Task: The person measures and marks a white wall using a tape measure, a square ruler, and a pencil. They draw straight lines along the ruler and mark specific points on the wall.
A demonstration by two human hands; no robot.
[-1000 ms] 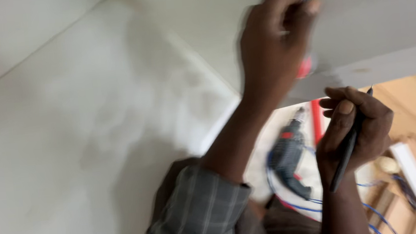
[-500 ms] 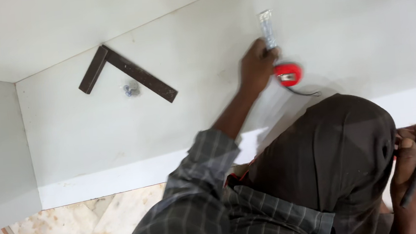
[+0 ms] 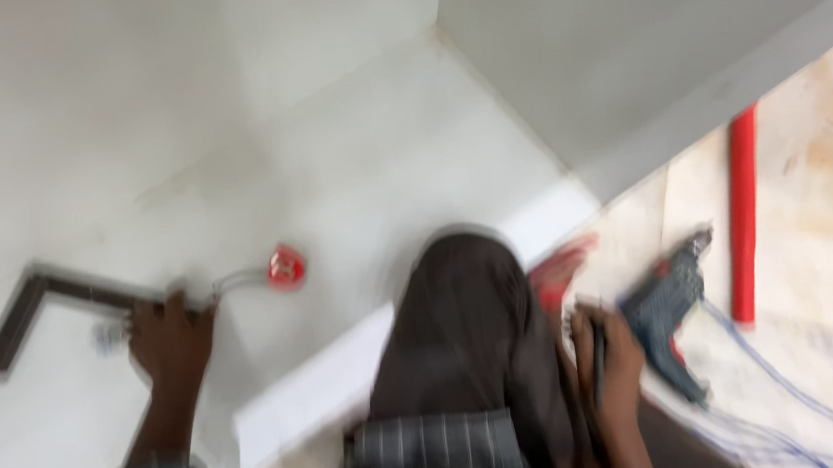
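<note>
Square (image 3: pixel 36 302), the dark L-shaped kind, is lying flat on the white board (image 3: pixel 361 169) at about nine o'clock in the view, its corner pointing up-left and its long arm running toward three o'clock. The left hand (image 3: pixel 169 336) is resting on the end of that long arm, knuckles up and fingers curled down over it; the blur is hiding whether they are gripping it or only pressing on it. A small grey object (image 3: pixel 109 334), too smeared to name, is sitting just beside the hand at its nine o'clock. At the hand's two o'clock a red tape measure (image 3: pixel 286 268) is lying on the board, a pale strip trailing from it back toward the fingers. The person's raised knee in dark cloth (image 3: pixel 470 330) is filling the centre, at six o'clock. Right of it, the right hand (image 3: pixel 609 363) is closing its fingers around a dark pencil (image 3: pixel 598 359) that is standing nearly upright in the fist. At that hand's two o'clock a blue-green drill (image 3: pixel 669 312) is lying on the pale floor (image 3: pixel 820 259), blue cord (image 3: pixel 792 387) trailing toward five o'clock. A red bar (image 3: pixel 744 215) is lying near three o'clock.
</note>
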